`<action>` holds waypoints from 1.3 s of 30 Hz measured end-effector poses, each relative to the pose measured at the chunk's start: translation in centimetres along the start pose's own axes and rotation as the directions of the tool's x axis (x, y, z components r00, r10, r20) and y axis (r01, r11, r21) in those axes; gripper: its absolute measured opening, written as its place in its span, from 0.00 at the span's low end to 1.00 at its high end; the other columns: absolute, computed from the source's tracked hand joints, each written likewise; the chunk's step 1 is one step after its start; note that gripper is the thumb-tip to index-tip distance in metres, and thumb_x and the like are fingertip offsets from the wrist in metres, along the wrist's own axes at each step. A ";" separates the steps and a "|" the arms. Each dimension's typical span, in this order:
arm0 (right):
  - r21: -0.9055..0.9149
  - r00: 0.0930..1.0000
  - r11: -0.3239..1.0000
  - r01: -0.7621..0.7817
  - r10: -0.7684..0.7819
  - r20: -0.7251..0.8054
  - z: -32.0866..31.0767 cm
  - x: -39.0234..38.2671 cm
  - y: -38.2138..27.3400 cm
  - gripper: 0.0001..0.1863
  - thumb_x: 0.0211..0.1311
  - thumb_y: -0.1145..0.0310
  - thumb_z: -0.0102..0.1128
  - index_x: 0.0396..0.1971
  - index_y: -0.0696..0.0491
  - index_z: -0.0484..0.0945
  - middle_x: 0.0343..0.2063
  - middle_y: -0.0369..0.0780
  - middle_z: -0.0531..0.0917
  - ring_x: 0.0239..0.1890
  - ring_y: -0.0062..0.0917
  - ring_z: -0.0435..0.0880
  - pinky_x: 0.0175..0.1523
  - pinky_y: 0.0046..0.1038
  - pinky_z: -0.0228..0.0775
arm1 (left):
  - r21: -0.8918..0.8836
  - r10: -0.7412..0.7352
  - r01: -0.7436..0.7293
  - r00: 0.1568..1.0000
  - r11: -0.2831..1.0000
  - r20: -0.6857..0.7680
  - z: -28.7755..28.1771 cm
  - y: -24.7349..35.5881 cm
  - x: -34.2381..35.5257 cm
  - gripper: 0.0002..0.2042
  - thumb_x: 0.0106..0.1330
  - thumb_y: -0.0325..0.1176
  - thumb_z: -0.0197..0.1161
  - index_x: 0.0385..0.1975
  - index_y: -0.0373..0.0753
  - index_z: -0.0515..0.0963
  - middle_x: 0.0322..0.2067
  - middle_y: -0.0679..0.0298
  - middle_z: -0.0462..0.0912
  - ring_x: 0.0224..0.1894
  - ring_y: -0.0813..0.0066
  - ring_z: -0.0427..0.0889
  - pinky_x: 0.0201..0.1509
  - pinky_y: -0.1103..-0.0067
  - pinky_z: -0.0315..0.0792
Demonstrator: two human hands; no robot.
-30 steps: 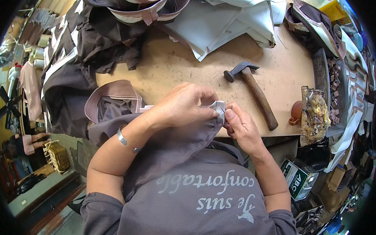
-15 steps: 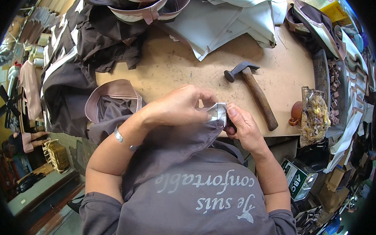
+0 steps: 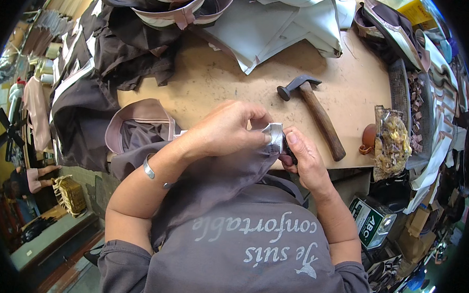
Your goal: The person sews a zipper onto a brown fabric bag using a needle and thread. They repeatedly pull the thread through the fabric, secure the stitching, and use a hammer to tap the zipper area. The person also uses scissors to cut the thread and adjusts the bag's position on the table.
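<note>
Just past the table's near edge, my left hand point(image 3: 234, 128) pinches a white, shiny end point(image 3: 274, 138) of a dark grey-brown fabric piece point(image 3: 212, 169). The fabric hangs down in front of my shirt, under my left wrist. My right hand point(image 3: 306, 157) is closed at the other side of that white end, thumb on top. A small black thing point(image 3: 291, 151) shows between its fingers; its kind is mostly hidden. Beyond my right hand, a hammer point(image 3: 322, 119) with a wooden handle and dark metal head lies on the table point(image 3: 211, 82).
Dark fabric pieces point(image 3: 83, 124) heap up at the left, beside a pink-banded piece point(image 3: 141, 113). White sheets point(image 3: 281, 33) lie at the back. Toward the right edge are a brown cup point(image 3: 369, 136), a clear bag point(image 3: 392, 145) and a mesh tray point(image 3: 399, 91) of small pink bits.
The white end has tipped slightly upward between my hands. My left fingers have shifted a little up along it, and more of the black thing shows at my right hand.
</note>
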State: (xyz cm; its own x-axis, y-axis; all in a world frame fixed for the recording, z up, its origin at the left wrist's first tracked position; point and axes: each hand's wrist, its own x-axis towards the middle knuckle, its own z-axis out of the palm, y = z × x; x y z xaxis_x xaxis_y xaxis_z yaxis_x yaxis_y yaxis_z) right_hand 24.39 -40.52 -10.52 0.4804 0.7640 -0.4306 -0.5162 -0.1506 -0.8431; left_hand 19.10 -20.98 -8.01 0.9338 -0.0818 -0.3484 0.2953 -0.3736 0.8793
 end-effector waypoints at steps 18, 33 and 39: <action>0.141 0.997 0.990 0.008 0.003 -0.074 0.5 -0.3 1.4 0.20 0.67 0.51 0.42 0.39 0.54 0.68 0.18 0.29 0.61 0.19 0.10 0.56 0.21 0.14 0.48 | 0.070 -0.004 0.011 0.995 0.997 -0.104 0.5 0.5 0.1 0.11 0.52 0.32 0.64 0.32 0.32 0.77 0.20 0.67 0.74 0.21 0.84 0.68 0.23 0.83 0.63; 0.340 0.990 0.940 0.021 0.029 -0.141 -0.7 1.2 1.6 0.07 0.57 0.71 0.56 0.34 0.53 0.71 0.18 0.27 0.68 0.14 0.07 0.59 0.17 0.14 0.47 | -0.144 -0.077 0.094 0.989 0.985 0.124 -0.7 -1.1 0.3 0.16 0.63 0.32 0.55 0.47 0.29 0.73 0.35 0.63 0.79 0.37 0.81 0.74 0.44 0.84 0.69; 0.128 0.918 0.972 0.198 -0.138 -0.372 -2.2 0.9 3.1 0.05 0.56 0.75 0.54 0.34 0.53 0.71 0.23 0.30 0.71 0.16 0.08 0.62 0.19 0.12 0.52 | -0.057 -0.250 0.246 0.965 0.968 -0.080 -3.8 -1.1 -2.1 0.15 0.66 0.36 0.52 0.46 0.33 0.73 0.34 0.68 0.76 0.30 0.88 0.68 0.33 0.90 0.64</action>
State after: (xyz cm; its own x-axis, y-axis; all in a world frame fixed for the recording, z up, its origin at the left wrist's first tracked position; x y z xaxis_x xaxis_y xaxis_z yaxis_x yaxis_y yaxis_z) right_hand 24.77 -41.72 -14.24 0.7760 0.4888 -0.3987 -0.4972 0.0850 -0.8635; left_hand 17.62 -16.86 -7.03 0.8433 0.0883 -0.5301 0.5270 -0.3285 0.7838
